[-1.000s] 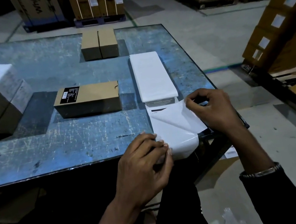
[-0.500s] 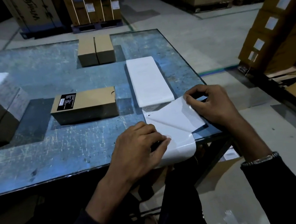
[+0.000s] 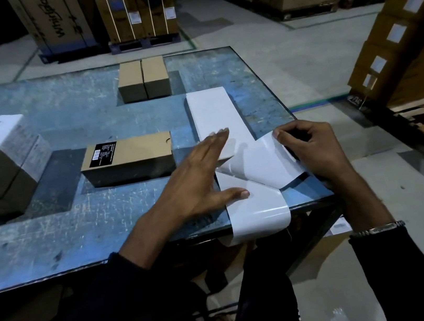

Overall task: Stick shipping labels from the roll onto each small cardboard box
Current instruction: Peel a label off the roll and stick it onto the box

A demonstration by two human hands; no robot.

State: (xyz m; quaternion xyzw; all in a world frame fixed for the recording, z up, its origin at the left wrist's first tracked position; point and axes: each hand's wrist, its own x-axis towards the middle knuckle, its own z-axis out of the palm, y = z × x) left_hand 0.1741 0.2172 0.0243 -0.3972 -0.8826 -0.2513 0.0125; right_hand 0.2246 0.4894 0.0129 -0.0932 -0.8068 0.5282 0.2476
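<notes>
left hand (image 3: 197, 181) flat, fingers straight, pressing white label strip (image 3: 216, 113) on scratched blue bench (image 3: 52, 239) | right hand (image 3: 311, 151) pinches peeled white label (image 3: 258, 164) | brown cardboard box (image 3: 128, 159) beside left hand

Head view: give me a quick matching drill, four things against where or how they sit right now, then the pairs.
Things:
1. left hand
2. right hand
3. brown cardboard box with a black label
4. pair of plain brown cardboard boxes

States:
A. side by side at the far edge of the scratched blue table
B. pinching the peeled corner of a white label
C. lying alone mid-table, left of the white label strip
D. flat, straight fingers on the strip

Pairs: 1-D, 2-B, 3-C, 4-A
</notes>
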